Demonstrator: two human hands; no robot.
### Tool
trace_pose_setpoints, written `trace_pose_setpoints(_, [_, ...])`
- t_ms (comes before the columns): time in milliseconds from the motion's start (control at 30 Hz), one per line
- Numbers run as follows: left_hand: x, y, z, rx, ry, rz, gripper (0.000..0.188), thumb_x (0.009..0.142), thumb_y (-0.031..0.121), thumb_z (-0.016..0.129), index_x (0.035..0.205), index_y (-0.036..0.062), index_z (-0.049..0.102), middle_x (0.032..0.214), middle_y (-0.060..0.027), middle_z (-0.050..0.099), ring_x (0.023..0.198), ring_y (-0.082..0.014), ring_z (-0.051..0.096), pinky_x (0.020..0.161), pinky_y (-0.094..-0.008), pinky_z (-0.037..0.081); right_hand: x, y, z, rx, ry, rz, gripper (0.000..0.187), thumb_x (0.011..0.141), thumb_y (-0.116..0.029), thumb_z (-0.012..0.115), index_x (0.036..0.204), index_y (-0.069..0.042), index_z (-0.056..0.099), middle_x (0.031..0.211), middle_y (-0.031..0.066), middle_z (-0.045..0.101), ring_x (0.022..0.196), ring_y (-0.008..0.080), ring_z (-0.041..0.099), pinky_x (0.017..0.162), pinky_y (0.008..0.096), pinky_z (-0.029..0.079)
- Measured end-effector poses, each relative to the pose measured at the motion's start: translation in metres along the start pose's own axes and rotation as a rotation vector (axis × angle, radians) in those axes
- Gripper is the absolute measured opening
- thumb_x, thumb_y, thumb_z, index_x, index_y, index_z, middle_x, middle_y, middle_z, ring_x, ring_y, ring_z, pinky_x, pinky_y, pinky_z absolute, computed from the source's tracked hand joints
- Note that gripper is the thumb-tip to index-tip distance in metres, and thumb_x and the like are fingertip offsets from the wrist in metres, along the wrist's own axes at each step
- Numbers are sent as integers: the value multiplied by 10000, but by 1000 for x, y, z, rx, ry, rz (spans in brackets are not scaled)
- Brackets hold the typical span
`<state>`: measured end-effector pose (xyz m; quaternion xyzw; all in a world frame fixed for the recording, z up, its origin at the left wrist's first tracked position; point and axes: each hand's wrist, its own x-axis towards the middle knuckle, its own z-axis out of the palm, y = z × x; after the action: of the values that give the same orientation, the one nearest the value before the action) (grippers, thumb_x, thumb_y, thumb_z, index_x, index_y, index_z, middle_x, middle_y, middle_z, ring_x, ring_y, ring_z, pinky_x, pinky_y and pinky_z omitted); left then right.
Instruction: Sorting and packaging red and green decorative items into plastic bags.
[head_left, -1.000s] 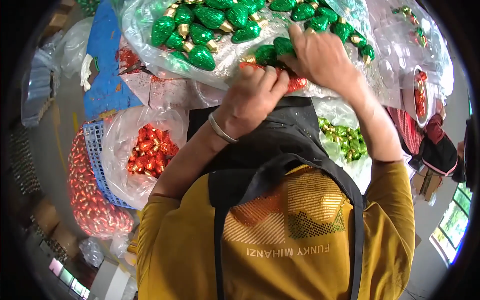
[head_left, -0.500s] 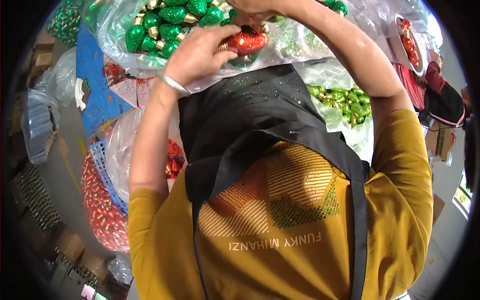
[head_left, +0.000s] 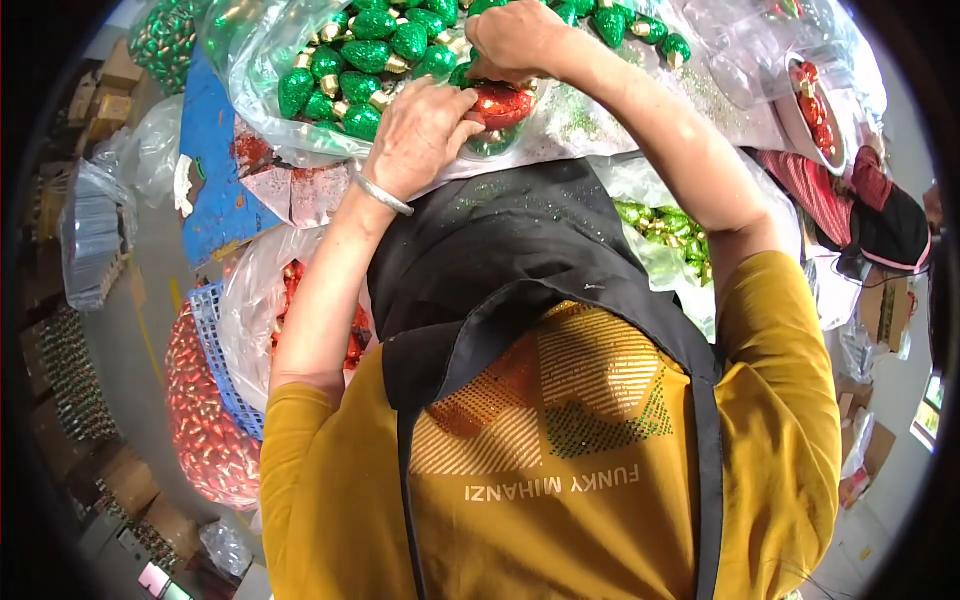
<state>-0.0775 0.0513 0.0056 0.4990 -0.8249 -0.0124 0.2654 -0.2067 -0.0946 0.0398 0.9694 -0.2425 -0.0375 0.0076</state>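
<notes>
My left hand (head_left: 425,135) is closed round the left end of a red glitter bulb ornament (head_left: 503,106), its fingers covering much of it. Just above, my right hand (head_left: 520,42) is bent down with its fingers pinched together close to the bulb's upper side. Whatever those fingertips hold, if anything, is hidden. Beneath the red bulb a green bulb (head_left: 494,142) partly shows on the glitter-strewn sheet. Green glitter bulbs (head_left: 366,56) with gold caps lie in clear plastic just beyond my left hand, and a few more (head_left: 609,27) lie past my right hand.
At the right stands a white bowl (head_left: 838,150) with red ornaments. Light-green ornaments (head_left: 665,232) sit in plastic below my right forearm. To the left are a blue board (head_left: 215,170), a blue crate (head_left: 210,320) and a bag of red ornaments (head_left: 205,420). A person's sleeve (head_left: 872,178) shows far right.
The whole view has shifted, so the work sits lower in the picture. My left fingers have curled further over the red bulb. My right hand stays bent over it.
</notes>
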Motion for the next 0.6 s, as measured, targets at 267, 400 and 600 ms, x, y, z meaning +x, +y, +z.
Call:
trace_pose_setpoints(267, [0, 7, 11, 26, 126, -4, 313, 787, 234, 708, 1034, 46, 666, 869, -126, 651, 833, -282, 617, 892, -388, 422, -24, -5, -34, 25, -174, 160, 448, 867, -411, 578, 937, 27, 641, 869, 195, 676, 803, 304, 666, 709, 377, 519])
trace_pose_setpoints(400, [1, -23, 6, -117, 128, -34, 298, 781, 210, 722, 1026, 48, 672, 904, -104, 662, 892, -267, 623, 945, -345, 409, -12, -3, -67, 472, 149, 247, 468, 828, -459, 601, 844, 5, 656, 744, 160, 649, 702, 273, 632, 661, 382, 495])
trace_pose_setpoints(600, [3, -51, -35, -169, 575, -126, 278, 772, 126, 741, 1030, 45, 679, 928, -91, 683, 918, -213, 640, 846, -334, 489, 22, -13, -18, 1214, 633, 305, 478, 930, -436, 496, 818, 17, 597, 757, 98, 581, 685, 200, 512, 667, 320, 433])
